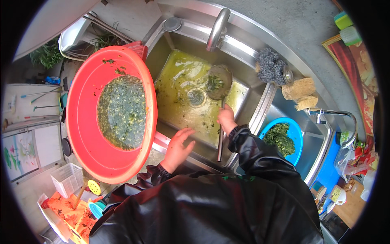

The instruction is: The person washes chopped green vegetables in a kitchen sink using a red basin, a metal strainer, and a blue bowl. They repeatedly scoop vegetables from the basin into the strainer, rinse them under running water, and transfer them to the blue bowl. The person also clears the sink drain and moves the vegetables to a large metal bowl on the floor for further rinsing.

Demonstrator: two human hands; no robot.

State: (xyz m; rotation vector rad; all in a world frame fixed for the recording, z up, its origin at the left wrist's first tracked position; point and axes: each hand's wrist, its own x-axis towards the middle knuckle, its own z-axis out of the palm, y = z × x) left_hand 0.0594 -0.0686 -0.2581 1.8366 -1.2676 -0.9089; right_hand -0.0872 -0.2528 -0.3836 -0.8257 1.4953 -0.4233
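In my right hand (227, 118) is the handle of a round metal strainer ladle (220, 81), held over the steel sink (164, 45). Chopped green leaves (215, 83) lie in the ladle's bowl. Greenish water with leaf scraps covers the sink floor around the drain (196, 97). Over the sink's front edge, my left hand (179, 148) is empty, its fingers apart. To its left is a large red plastic basin (82, 122), tilted in view, holding water full of chopped greens (123, 113).
A curved faucet (218, 29) overhangs the sink. On the right, a second basin holds a blue bowl (300, 138) of dark greens (278, 138). Steel wool (269, 66) and loofah sponges (300, 91) sit on the ledge near another faucet (338, 113).
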